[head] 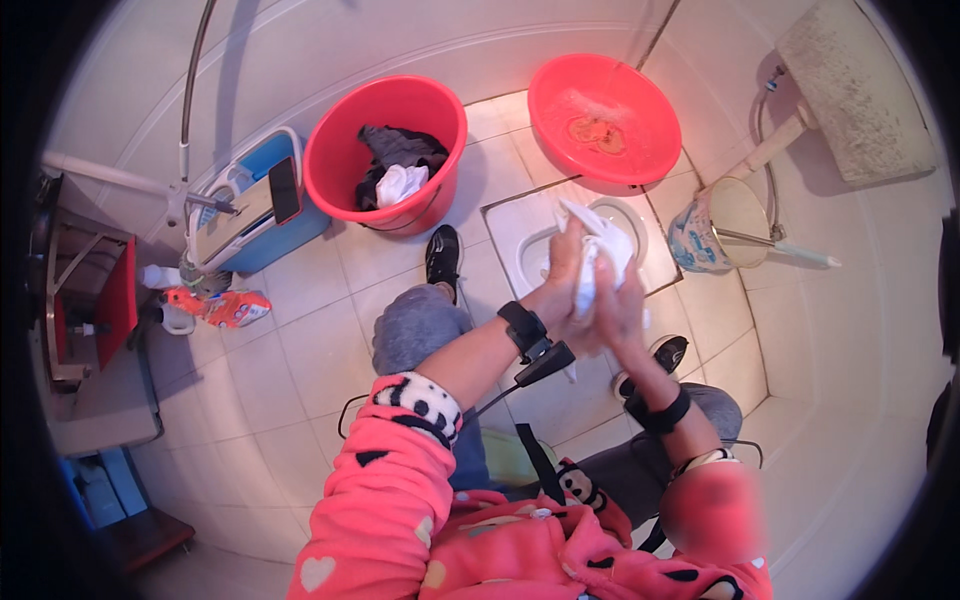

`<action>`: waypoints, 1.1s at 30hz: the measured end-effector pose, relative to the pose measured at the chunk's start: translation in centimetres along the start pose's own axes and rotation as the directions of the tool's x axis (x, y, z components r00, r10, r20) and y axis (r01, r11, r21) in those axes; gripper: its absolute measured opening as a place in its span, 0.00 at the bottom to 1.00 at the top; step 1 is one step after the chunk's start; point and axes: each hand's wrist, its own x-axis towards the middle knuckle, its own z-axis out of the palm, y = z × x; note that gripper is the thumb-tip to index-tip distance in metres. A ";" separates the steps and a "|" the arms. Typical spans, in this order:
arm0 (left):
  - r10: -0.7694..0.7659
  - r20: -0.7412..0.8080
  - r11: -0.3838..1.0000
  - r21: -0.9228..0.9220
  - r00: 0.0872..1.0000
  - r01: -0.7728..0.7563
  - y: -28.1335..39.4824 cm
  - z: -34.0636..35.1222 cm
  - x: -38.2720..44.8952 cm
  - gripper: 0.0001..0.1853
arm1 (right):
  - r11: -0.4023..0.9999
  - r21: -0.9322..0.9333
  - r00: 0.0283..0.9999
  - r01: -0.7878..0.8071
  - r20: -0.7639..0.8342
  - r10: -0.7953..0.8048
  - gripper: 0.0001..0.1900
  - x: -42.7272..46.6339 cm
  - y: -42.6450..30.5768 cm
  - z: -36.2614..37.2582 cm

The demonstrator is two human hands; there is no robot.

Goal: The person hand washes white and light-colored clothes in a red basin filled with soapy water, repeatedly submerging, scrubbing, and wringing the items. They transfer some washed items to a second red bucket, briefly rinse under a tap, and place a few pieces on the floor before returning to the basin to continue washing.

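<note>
A wet-looking white cloth [613,244] is bunched between my two hands above the squat toilet [504,217]. My left hand [564,259] grips it from the left side, with a folded end sticking up past the fingers. From the right, my right hand [621,304] presses on the cloth, its fingers closed around the lower part. Both palms face each other and partly hide the cloth and the toilet bowl. Black straps [525,330] circle my wrists, and the pink sleeves [382,465] are pushed up.
A red bucket [322,169] holds dark and white clothes. Beyond the toilet sits a red basin [652,97] with water. A blue mop bucket [281,244] carries a phone [283,191]. At right are a patterned bin [694,240] and a cistern [855,97]; an orange bag [236,307] lies left.
</note>
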 end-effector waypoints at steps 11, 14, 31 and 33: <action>-0.164 0.122 0.952 -0.240 0.979 0.189 -3.3 -0.2 0.7 0.24 | 0.993 0.059 0.995 -0.102 -0.011 0.103 0.21 0.1 -0.5 -1.2; -0.184 0.157 0.870 -0.434 0.970 0.235 -2.4 0.2 1.0 0.25 | 0.995 0.032 0.993 0.095 0.072 -0.097 0.20 -1.1 -0.4 -0.7; -0.291 0.223 0.906 -0.249 0.930 0.343 -5.3 2.3 -2.0 0.20 | 0.983 -0.163 0.997 -0.080 -0.017 0.078 0.19 2.6 1.6 -2.8; -0.225 0.149 0.933 -0.252 0.963 0.257 -5.1 2.3 -2.2 0.25 | 0.968 -0.190 0.987 -0.163 -0.042 0.158 0.19 2.8 1.6 -2.8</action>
